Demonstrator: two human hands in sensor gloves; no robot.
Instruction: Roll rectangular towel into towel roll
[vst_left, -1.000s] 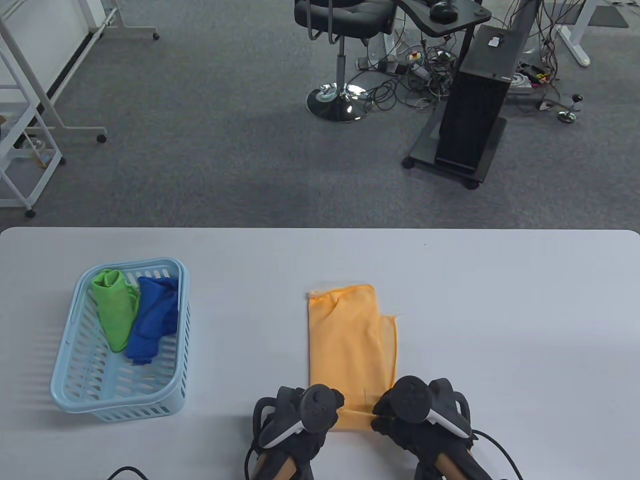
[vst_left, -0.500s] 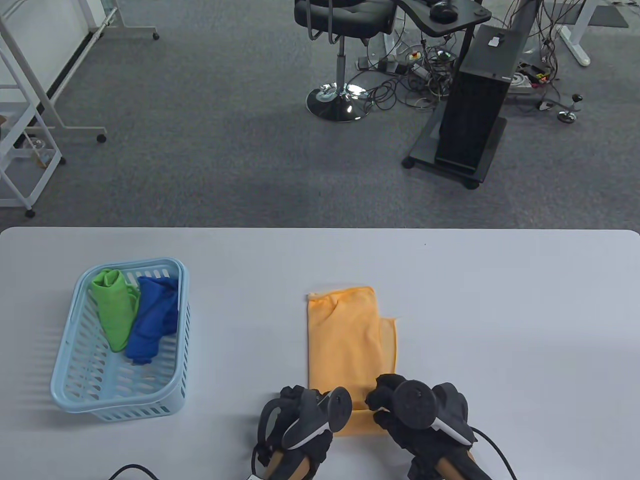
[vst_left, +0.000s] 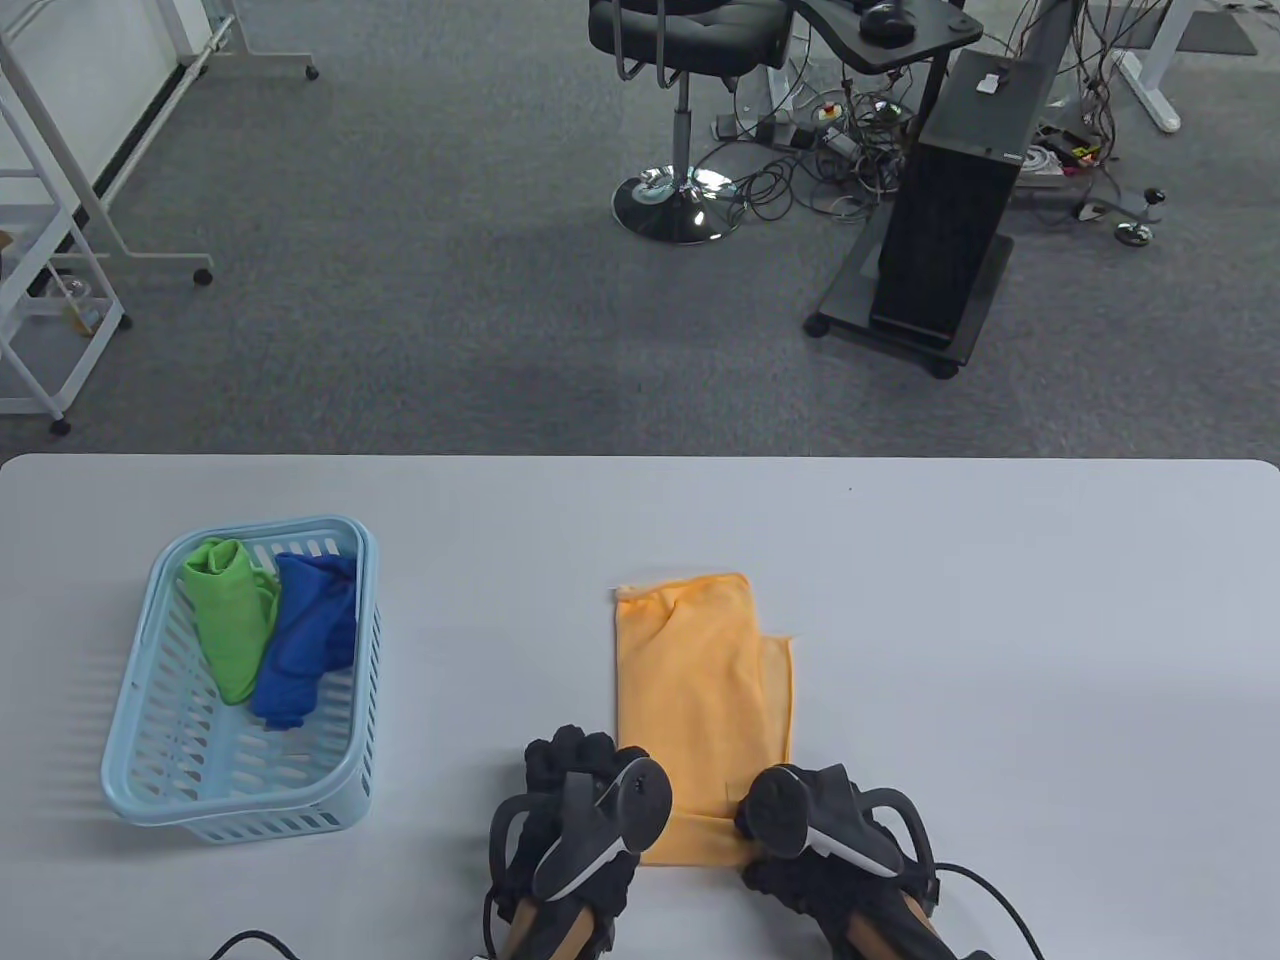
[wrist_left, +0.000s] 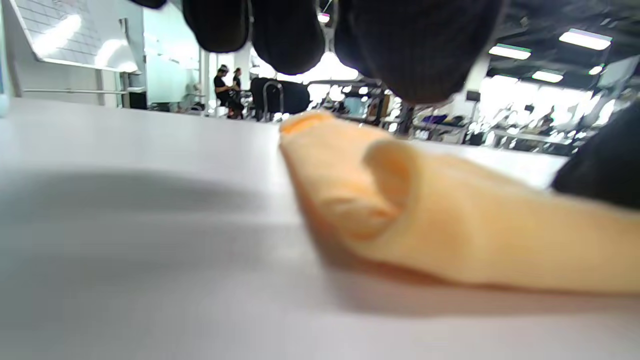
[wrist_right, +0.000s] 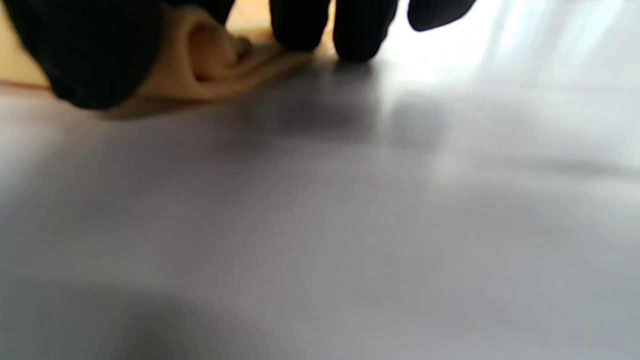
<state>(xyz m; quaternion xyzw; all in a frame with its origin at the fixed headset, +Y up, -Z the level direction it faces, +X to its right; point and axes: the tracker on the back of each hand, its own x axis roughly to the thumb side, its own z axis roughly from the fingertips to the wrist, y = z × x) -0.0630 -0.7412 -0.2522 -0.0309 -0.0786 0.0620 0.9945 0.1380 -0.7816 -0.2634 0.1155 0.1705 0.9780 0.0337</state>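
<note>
An orange towel (vst_left: 700, 680), folded into a long strip, lies on the grey table (vst_left: 1000, 650) running away from me. Its near end is turned over into a small roll (vst_left: 695, 840). My left hand (vst_left: 585, 790) is at the roll's left end, my right hand (vst_left: 800, 815) at its right end. In the left wrist view the rolled end (wrist_left: 400, 210) lies on the table and my fingers (wrist_left: 415, 50) hang just above it, apart from it. In the right wrist view my fingertips (wrist_right: 360, 30) press on the roll's end (wrist_right: 215, 60).
A light blue basket (vst_left: 140, 760) stands at the left of the table, holding a green towel roll (vst_left: 230, 620) and a blue one (vst_left: 305, 640). Beyond the table's far edge are carpet, an office chair (vst_left: 690, 60) and a black stand (vst_left: 940, 230).
Both hands have turned forward over the towel's near end, and the rolled part has grown slightly. The left hand has shifted a little left, with its fingers now spread ahead of the roll.
</note>
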